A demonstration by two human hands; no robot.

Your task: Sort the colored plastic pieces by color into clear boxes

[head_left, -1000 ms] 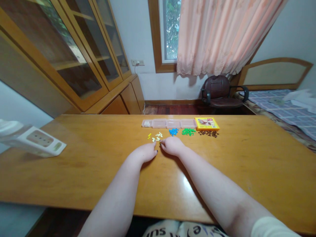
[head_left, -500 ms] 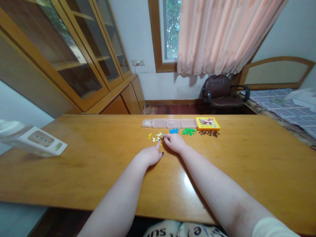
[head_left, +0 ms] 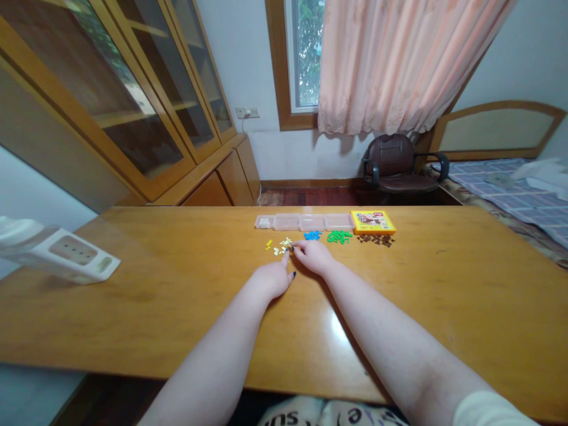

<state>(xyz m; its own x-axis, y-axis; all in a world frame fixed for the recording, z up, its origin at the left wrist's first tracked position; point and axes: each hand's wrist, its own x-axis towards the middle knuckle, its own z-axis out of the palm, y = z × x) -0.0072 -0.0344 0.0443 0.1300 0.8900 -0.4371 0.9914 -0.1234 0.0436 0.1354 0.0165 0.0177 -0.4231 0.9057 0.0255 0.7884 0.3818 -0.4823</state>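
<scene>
Head view: we're working toward the far edge of the table (head_left: 177,302), glossy wood stretching broad to the near edge. Our left hand (head_left: 275,279) points, index extended; our right hand (head_left: 313,257) curls, grip impossible to tell, both beside tiny pale pieces (head_left: 283,249). Beyond, clear plastic tray (head_left: 299,222), yellow box (head_left: 373,222), lettering unreadable.

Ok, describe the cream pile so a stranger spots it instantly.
On the wooden table, find the clear tray near the far edge. The cream pile lies between the tray's left half and the left hand. It's paler than the bright yellow pieces on its left and the blue pile on its right.
</scene>
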